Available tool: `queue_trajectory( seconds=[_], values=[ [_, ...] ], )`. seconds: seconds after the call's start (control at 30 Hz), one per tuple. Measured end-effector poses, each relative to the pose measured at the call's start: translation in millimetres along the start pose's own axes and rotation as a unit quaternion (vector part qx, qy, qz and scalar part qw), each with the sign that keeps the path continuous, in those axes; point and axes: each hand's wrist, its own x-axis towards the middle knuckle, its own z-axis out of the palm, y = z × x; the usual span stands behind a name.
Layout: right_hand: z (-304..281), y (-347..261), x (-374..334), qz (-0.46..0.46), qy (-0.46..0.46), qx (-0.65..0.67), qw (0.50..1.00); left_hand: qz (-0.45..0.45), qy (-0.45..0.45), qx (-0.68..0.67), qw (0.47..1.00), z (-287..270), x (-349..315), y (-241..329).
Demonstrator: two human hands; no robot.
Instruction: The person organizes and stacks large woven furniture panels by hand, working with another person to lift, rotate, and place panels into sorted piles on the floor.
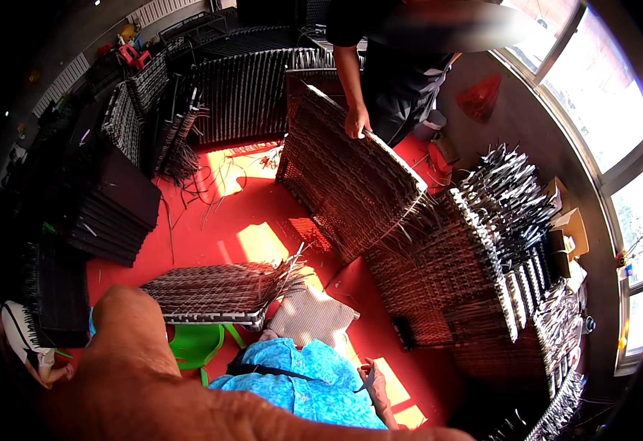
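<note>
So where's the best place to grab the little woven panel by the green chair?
Probably the middle of its straight, pale near edge, coming from the near side. That edge of the woven panel faces this way in one neat line, while loose strands stick out at the right end and could tangle.

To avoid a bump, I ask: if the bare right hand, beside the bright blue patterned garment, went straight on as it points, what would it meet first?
Probably the right edge of the beige, finely patterned sheet; depth is unclear, so the right hand might pass above it.
</note>
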Motion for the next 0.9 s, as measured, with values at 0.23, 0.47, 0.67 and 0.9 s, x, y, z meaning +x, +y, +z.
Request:
queue_trajectory(
  seconds=[0.23, 0.47, 0.67, 0.9],
  values=[
    [-6, 47, -19, 0.151, -0.011, 0.283, 0.947, -0.004, -0.017, 0.023, 1.000, 4, 7, 22],
    [-20, 60, 0, 0.053, -0.057, 0.285, 0.955, -0.005, -0.037, 0.025, 0.999, 1, 8, 21],
    [-11, 120, -7, 0.074, -0.029, 0.220, 0.972, -0.009, -0.038, 0.024, 0.999, 6, 8, 16],
    [14, 196, -15, 0.088, -0.021, 0.203, 0.975, -0.005, -0.033, 0.037, 0.999, 14, 10, 22]
  ],
)
